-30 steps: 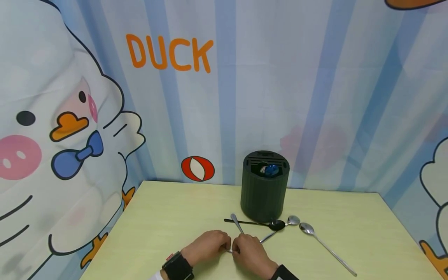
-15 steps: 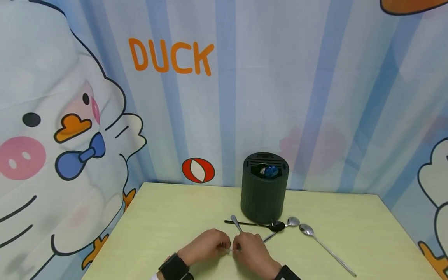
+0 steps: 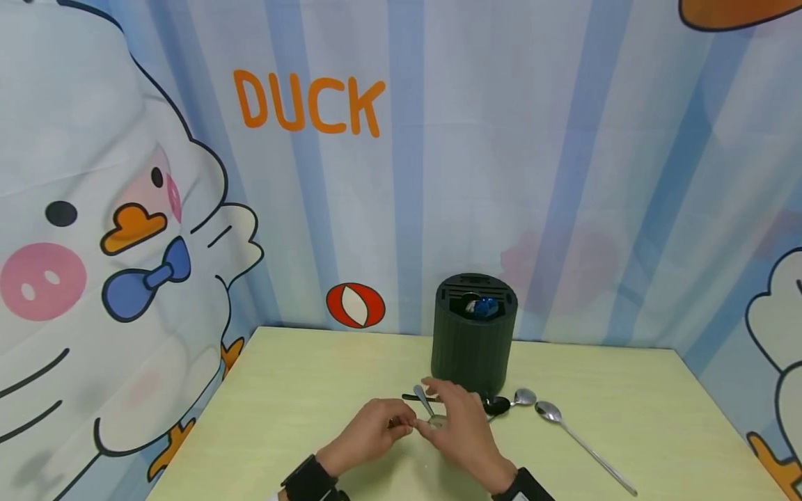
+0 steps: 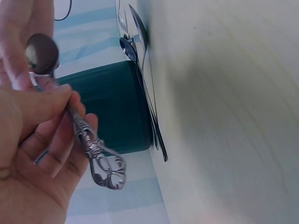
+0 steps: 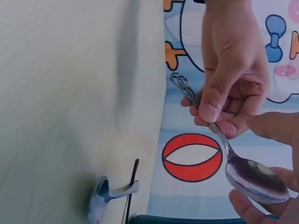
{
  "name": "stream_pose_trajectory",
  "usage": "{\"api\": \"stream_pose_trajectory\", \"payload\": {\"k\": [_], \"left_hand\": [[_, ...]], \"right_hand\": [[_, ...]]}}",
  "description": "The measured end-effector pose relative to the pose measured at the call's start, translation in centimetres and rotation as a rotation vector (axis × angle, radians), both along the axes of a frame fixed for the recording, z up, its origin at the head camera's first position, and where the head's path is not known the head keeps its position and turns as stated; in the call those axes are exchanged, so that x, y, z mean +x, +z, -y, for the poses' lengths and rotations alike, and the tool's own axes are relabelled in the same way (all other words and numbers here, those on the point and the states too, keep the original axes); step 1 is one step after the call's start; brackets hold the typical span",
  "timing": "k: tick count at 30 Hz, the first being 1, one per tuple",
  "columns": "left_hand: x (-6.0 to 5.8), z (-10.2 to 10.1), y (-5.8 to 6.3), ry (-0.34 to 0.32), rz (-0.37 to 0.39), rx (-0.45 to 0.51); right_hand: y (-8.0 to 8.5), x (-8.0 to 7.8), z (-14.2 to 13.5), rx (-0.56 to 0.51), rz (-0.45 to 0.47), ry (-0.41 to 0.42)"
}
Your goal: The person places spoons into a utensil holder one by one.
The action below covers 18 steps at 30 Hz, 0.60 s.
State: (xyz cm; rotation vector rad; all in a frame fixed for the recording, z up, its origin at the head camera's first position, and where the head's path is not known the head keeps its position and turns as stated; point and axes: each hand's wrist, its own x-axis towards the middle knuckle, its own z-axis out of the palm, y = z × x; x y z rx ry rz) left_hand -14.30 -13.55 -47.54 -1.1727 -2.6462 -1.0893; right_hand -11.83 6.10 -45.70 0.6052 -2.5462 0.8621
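Observation:
My left hand (image 3: 376, 428) pinches the ornate handle of a small silver spoon (image 4: 43, 53) between thumb and fingers, above the table. The openwork handle end sticks out past the fingers in the left wrist view. My right hand (image 3: 462, 424) is at the spoon's bowl, thumb and fingers spread apart; in the right wrist view, fingertips (image 5: 245, 207) lie beside and behind the bowl. Whether they touch it is unclear. Beyond the hands, a black spoon (image 3: 497, 406) lies on the table, partly hidden by the right hand.
A dark green ribbed holder (image 3: 470, 348) stands at the back with a shiny blue item (image 3: 484, 306) inside. Silver spoons lie near it: one bowl (image 3: 525, 396) beside the black spoon, and a long spoon (image 3: 589, 447) to the right. A duck-print curtain (image 3: 476, 174) hangs behind the table (image 3: 326, 362).
My right hand, curled close beside the left before, has spread its fingers and shifted up and right. The left hand has risen slightly, and the small spoon's bowl has come into view.

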Motion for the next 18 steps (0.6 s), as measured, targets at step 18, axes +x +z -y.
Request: {"api": "stream_pose_trajectory", "payload": {"k": [18], "left_hand": [[0.99, -0.81, 0.35, 0.154, 0.117, 0.352]], "right_hand": [[0.94, 0.34, -0.16, -0.407, 0.083, -0.02]]}}
